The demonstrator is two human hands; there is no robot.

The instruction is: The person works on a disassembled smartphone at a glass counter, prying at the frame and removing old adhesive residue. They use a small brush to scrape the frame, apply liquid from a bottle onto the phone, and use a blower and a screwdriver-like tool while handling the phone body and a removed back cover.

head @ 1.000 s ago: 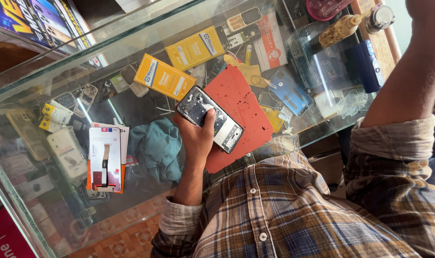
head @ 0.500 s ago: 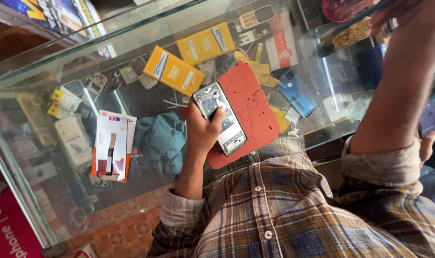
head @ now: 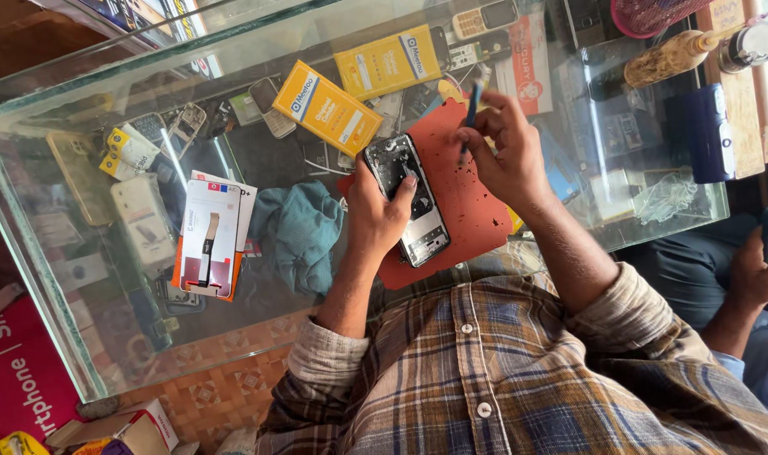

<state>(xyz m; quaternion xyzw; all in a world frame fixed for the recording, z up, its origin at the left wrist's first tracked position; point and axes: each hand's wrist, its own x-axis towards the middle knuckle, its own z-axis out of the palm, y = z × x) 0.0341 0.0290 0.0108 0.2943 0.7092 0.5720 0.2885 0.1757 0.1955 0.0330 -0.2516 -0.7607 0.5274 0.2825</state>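
Note:
My left hand (head: 375, 215) grips an opened smartphone (head: 408, 200) with its inner frame showing, held over a red work mat (head: 464, 198) on a glass counter (head: 80, 278). The thumb lies across the phone's middle. My right hand (head: 502, 147) is closed on a thin blue tool (head: 472, 105) and hovers above the mat, just to the right of the phone's upper end. Both forearms come out of plaid sleeves at the bottom.
A teal cloth (head: 298, 232) lies left of the mat, with a white parts packet (head: 207, 240) beyond it. Two yellow boxes (head: 327, 105) sit at the back. A bottle (head: 666, 59) stands far right. Another person's hand (head: 755, 270) holds a phone at the right edge.
My right arm has swung down from the far right of the counter to the mat, and its hand now holds the blue tool beside the phone. My left hand has kept hold of the phone.

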